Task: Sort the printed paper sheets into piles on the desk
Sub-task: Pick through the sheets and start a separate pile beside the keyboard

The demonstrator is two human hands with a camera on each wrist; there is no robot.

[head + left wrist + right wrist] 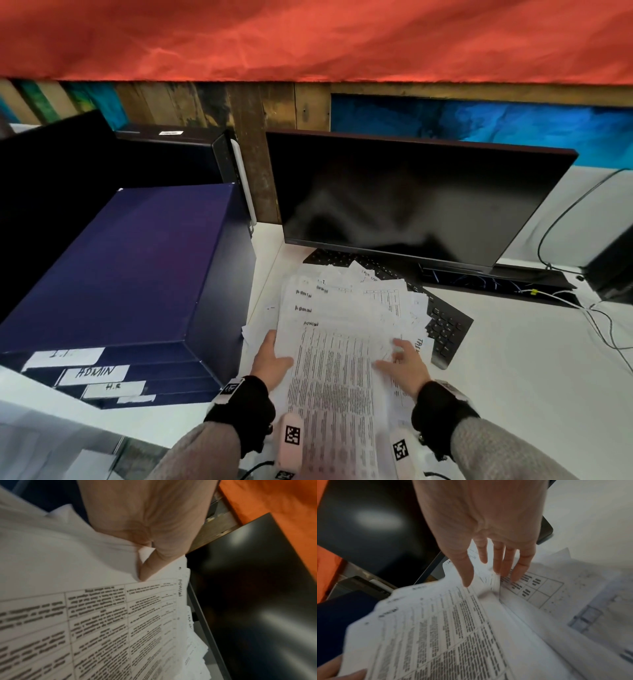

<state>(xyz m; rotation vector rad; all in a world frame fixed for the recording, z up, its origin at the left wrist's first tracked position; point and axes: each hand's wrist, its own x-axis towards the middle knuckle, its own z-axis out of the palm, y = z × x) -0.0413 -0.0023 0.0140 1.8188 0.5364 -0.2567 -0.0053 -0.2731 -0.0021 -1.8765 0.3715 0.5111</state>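
A thick, fanned stack of printed paper sheets lies on the white desk, its far end over a keyboard. Several top edges carry handwritten "ADMIN" labels. My left hand grips the stack's left edge; in the left wrist view its thumb presses down on the top table-printed sheet, with the fingers hidden underneath. My right hand rests on the right side of the stack. Its straight, spread fingertips touch the loose sheets where they bend up.
A dark blue drawer box with labels I.T., ADMIN and H.R. stands at the left, close to the papers. A dark monitor and a black keyboard lie behind. Cables run at the right. A black case sits far right.
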